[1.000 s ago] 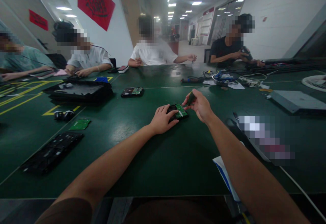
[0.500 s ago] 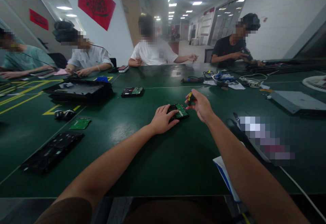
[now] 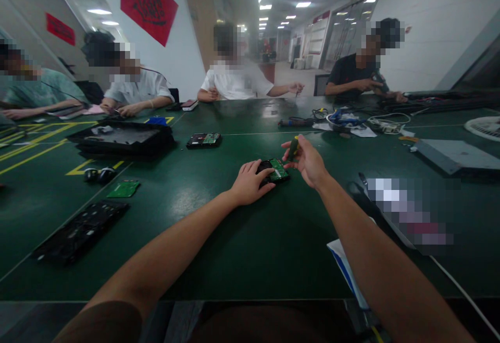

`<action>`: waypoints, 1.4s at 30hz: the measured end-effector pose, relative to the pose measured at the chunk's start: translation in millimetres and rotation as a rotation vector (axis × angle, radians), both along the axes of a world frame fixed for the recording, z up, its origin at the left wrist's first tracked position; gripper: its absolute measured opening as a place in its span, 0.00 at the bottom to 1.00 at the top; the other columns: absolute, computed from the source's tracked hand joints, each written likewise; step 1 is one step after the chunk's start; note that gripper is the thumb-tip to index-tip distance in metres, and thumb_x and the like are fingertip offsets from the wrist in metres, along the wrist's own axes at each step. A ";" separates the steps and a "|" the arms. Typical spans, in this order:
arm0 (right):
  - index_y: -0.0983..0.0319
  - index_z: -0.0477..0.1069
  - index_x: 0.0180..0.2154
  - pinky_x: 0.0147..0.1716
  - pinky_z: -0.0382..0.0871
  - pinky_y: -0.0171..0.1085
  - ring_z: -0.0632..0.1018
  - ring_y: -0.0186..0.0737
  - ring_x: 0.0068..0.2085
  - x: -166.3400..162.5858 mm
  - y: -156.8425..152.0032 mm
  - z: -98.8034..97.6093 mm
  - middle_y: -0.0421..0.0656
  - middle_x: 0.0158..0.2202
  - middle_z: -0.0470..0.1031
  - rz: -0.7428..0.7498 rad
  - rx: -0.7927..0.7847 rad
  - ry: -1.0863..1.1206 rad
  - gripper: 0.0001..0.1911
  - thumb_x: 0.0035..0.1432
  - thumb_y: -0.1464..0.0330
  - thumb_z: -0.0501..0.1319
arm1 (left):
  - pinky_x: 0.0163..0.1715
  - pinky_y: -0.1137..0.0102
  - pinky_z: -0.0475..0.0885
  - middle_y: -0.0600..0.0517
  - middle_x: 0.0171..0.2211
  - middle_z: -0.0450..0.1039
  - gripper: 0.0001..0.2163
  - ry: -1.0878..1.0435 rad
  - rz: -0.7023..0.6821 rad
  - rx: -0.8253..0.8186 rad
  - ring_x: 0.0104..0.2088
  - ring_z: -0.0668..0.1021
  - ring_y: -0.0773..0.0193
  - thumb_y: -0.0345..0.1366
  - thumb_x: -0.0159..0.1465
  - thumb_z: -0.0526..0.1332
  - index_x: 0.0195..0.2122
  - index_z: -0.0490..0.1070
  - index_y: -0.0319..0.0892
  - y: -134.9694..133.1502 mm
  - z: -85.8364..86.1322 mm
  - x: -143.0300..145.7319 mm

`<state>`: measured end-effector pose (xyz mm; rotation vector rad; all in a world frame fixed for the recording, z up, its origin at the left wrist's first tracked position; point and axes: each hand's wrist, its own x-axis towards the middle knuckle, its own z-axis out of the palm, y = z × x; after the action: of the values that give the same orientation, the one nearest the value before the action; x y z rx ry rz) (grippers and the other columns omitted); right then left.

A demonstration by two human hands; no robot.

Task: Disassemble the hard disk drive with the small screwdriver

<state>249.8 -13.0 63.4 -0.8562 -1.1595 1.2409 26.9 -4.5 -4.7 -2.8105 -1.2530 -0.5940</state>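
A small black hard drive (image 3: 275, 170) with a green circuit board on top lies on the dark green table (image 3: 242, 249). My left hand (image 3: 249, 182) rests on its near left corner, fingers curled over the edge, pinning it down. My right hand (image 3: 307, 162) is just right of the drive, closed round a screwdriver (image 3: 292, 148) with a yellow and black handle. The tool stands nearly upright, its tip hidden near the board's right edge.
A second hard drive (image 3: 203, 140) and a black laptop shell (image 3: 121, 139) lie further left. A green board (image 3: 123, 189) and a black panel (image 3: 78, 232) are at near left. Cables and a bowl (image 3: 344, 120) sit at the back right. Several people work along the far side.
My right hand has tipped the screwdriver from leaning over the board to nearly upright and lifted it slightly. My left hand and the drive have not moved.
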 end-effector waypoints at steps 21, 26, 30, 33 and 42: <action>0.58 0.78 0.36 0.27 0.73 0.36 0.77 0.40 0.35 0.2 0.5 -2.6 0.43 0.33 0.76 -0.020 0.055 -0.003 0.23 0.60 0.44 0.65 | 0.66 0.44 0.58 0.39 0.71 0.57 0.27 -0.007 -0.010 -0.005 0.71 0.60 0.40 0.56 0.71 0.56 0.67 0.68 0.51 -0.7 1.2 0.2; 0.59 0.76 0.33 0.26 0.74 0.37 0.78 0.41 0.34 -0.5 0.7 -2.7 0.43 0.32 0.75 0.006 0.012 0.030 0.25 0.59 0.42 0.65 | 0.67 0.44 0.58 0.40 0.70 0.57 0.27 -0.011 -0.008 -0.007 0.71 0.60 0.40 0.56 0.71 0.56 0.67 0.68 0.51 0.2 -0.3 0.1; 0.59 0.76 0.35 0.26 0.74 0.37 0.78 0.41 0.33 0.4 -1.4 -0.6 0.44 0.31 0.76 0.063 0.004 -0.032 0.27 0.59 0.41 0.63 | 0.66 0.44 0.58 0.40 0.70 0.58 0.27 -0.015 -0.008 -0.007 0.71 0.60 0.40 0.56 0.71 0.57 0.67 0.69 0.51 0.7 -0.6 -0.1; 0.59 0.76 0.35 0.24 0.73 0.35 0.78 0.40 0.33 0.4 -1.6 -0.7 0.43 0.31 0.75 0.006 0.038 -0.117 0.25 0.58 0.43 0.66 | 0.67 0.44 0.58 0.40 0.71 0.58 0.27 -0.022 -0.010 -0.015 0.71 0.60 0.40 0.56 0.70 0.57 0.66 0.69 0.51 0.4 -0.1 -0.1; 0.58 0.72 0.32 0.24 0.73 0.37 0.76 0.38 0.28 -2.8 -0.4 -4.1 0.41 0.28 0.72 -0.044 0.051 -0.119 0.30 0.57 0.37 0.63 | 0.66 0.45 0.58 0.39 0.70 0.57 0.27 -0.004 -0.003 0.003 0.71 0.60 0.41 0.56 0.71 0.56 0.67 0.67 0.52 -0.1 -0.5 0.4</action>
<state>247.0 -13.4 59.3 -0.9221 -1.2550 1.1318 27.3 -4.5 -5.1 -2.8110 -1.2480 -0.6018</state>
